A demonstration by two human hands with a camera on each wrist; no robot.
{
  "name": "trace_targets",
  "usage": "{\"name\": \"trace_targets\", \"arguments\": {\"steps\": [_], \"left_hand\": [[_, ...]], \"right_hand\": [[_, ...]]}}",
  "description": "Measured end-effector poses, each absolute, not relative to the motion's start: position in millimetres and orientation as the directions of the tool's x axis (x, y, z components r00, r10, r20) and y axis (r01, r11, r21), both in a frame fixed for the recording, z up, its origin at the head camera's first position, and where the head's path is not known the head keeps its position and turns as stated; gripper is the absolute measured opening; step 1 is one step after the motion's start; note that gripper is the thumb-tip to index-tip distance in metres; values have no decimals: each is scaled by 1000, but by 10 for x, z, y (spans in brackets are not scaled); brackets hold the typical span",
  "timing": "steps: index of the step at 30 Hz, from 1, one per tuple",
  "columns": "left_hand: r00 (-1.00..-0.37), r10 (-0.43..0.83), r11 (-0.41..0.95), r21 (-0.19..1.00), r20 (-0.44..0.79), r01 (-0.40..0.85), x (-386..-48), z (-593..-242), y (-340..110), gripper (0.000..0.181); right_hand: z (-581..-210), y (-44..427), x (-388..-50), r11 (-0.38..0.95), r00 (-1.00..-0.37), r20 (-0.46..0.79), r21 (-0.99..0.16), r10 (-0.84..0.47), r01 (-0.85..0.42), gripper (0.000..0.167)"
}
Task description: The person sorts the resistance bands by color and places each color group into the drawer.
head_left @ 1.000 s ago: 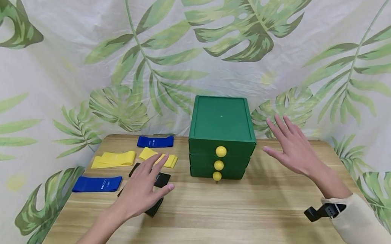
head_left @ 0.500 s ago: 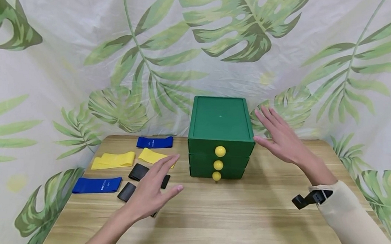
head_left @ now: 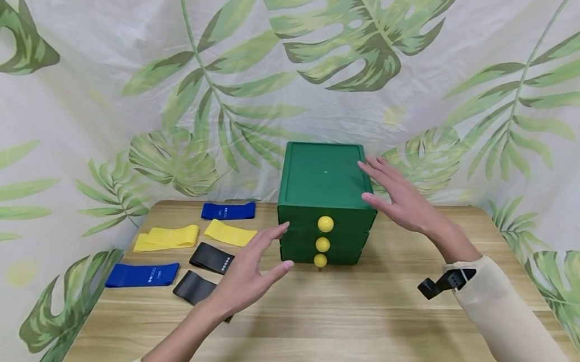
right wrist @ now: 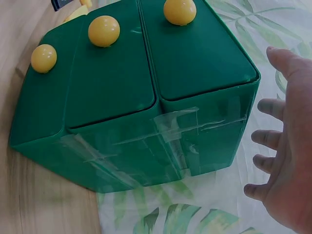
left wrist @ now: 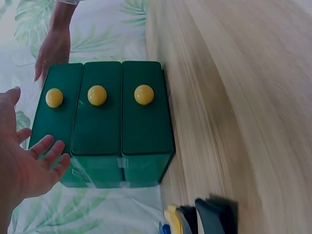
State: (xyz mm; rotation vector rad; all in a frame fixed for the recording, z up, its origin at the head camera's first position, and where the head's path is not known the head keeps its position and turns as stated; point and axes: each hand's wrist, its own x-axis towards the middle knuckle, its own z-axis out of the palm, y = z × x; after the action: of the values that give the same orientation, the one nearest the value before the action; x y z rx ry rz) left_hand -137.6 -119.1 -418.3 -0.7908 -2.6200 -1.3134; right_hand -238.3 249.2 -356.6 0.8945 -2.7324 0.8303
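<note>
A green three-drawer box with round yellow knobs stands towards the back of the table, its drawers closed. My left hand, fingers extended, hovers in front of the box's left side and holds nothing. On the other side, my right hand is held near the upper right edge with fingers spread. In the right wrist view a gap shows between the right hand and the box. The left wrist view likewise shows the left hand beside the box; whether it touches cannot be told.
Left of the box lie flat bands: yellow bands, blue bands and black bands. Part of the black ones is hidden behind the left arm. A leaf-print cloth hangs directly behind the wooden table.
Both hands have moved in towards the box, the left one rightwards from above the black bands, the right one leftwards. The box and bands have stayed in place.
</note>
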Motion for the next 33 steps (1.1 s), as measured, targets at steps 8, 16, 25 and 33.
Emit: {"name": "trace_targets", "arguments": {"steps": [8,16,25,33], "left_hand": [[-850,410,426,754,332,500,-1452,-4192,-1005,68],[-833,406,398,749,375,530,-1553,-4236,-818,63],[-839,385,333,789,386,516,-1624,-4281,-617,57],[-840,337,293,800,426,523,-1695,-4305,-498,48]], "right_hand": [[-3510,2388,-2510,642,-803,267,-491,-532,-589,69],[-3491,2332,-2615,623,-790,249,-503,-560,-600,68],[-3494,2302,-2651,605,-778,246,-511,-578,-611,65],[-3519,2305,-2698,601,-769,226,-509,-598,-617,65]]}}
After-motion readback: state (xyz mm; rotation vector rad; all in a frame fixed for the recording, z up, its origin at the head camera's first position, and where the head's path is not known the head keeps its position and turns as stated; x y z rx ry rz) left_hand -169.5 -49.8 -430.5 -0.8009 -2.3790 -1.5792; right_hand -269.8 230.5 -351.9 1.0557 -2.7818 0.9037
